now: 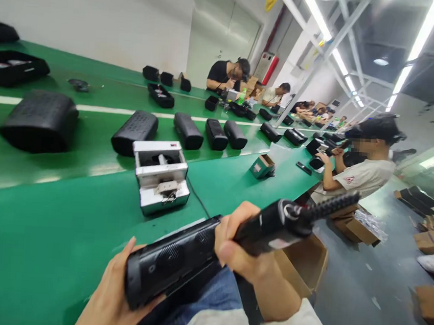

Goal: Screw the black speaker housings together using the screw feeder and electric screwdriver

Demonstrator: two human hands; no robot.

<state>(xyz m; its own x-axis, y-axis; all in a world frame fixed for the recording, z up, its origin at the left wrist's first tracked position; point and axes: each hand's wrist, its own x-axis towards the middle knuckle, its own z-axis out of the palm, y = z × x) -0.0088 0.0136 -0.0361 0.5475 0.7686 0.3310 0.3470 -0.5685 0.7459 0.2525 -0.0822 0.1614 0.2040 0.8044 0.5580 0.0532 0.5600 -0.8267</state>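
Observation:
A long black speaker housing (174, 258) with grille-like patches lies tilted over the table's near edge, above my lap. My left hand (110, 288) is wrapped round its left end, thumb on the near side of the table and fingers underneath. Closed round a black electric screwdriver (272, 227), my right hand (242, 237) rests at the housing's right end. A coiled cord (334, 206) runs from the screwdriver's back end toward the upper right. The screwdriver's tip is hidden behind my fingers. Just beyond the housing stands a white-and-silver screw feeder box (162, 179) with a cable.
Several black housings (134, 130) stand in a row along the green table (69, 222). A small green box (263, 166) sits farther right. A co-worker (364, 161) sits at the right; others work along the far side. An open cardboard box (306, 261) is beside me.

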